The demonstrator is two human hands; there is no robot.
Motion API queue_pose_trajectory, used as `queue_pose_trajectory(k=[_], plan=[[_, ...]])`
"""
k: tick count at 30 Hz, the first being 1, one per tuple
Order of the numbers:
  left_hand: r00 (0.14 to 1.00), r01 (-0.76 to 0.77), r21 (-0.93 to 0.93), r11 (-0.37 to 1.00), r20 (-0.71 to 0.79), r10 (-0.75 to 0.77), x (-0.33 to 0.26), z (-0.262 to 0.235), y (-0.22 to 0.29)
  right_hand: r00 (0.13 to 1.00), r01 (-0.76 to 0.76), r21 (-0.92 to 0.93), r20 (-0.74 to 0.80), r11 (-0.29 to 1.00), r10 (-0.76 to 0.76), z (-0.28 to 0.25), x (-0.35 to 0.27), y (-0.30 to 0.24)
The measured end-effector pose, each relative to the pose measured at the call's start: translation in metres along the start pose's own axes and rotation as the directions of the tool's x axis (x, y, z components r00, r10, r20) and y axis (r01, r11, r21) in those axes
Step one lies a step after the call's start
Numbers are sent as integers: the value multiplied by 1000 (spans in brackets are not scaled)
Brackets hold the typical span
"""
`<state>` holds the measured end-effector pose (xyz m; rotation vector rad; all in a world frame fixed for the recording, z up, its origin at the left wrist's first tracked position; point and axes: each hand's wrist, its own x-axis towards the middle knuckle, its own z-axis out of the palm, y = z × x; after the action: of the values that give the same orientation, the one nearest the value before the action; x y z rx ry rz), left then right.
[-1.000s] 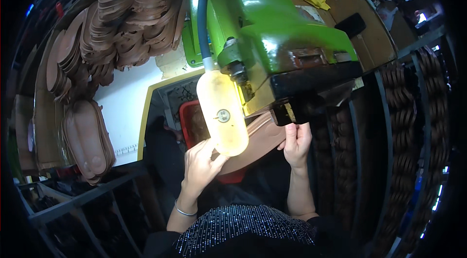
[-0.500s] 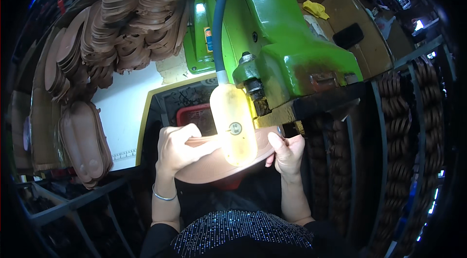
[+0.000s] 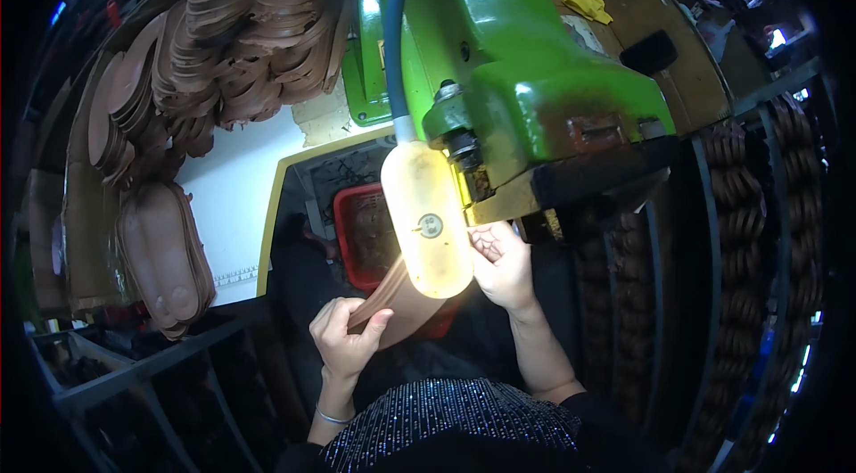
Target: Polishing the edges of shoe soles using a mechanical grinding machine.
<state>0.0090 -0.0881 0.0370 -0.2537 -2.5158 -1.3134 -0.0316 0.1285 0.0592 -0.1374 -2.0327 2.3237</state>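
Evidently, the delicate part is how the two hands share the brown sole [image 3: 410, 314]. From where I stand it hangs slantwise in front of the person, its near end low on the left and its upper part lost behind the glowing yellow lamp [image 3: 424, 259], with the red bin [image 3: 341, 241] showing past its edges. The left hand [image 3: 346, 337] is clamped on the near end, thumb on one face and fingers curled round the other — a sound hold, I'd say, firm at the rim without squashing the flat. The right hand [image 3: 506, 270] is at the lamp's right edge, close to the head of the green machine [image 3: 535, 90]; its fingers are bent, but the lamp covers whatever they meet, so I cannot tell whether they grip the sole. Handled well, I think, the left would set the angle while the right steadied the far end, fingertips well clear of the machine's metal parts. The sole looks thin and bendy, so support at both ends should stop it sagging or twisting. I'd also lean aside to see past the lamp — it hides the very stretch that most wants watching.
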Motion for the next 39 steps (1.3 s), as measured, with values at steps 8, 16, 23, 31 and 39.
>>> queue_pose_trajectory(k=[8, 16, 23, 31, 39], plan=[[967, -255, 69, 964, 24, 254, 39, 5, 16, 993, 49, -63, -100, 997, -55, -27, -5, -10], [994, 89, -143, 986, 73, -80, 21, 5, 27, 995, 9, -16, -97, 1000, -11, -16, 2, -27], [987, -110, 95, 989, -109, 120, 1, -8, 12, 995, 91, -44, 34, 995, -89, 1, 2, -2], [934, -343, 286, 895, 6, 356, 35, -15, 17, 997, 77, -73, 28, 994, -75, -26, -8, 7], [809, -583, 218, 783, 64, 584, 83, 13, 28, 973, 178, -197, -109, 964, -202, -66, -4, 0]])
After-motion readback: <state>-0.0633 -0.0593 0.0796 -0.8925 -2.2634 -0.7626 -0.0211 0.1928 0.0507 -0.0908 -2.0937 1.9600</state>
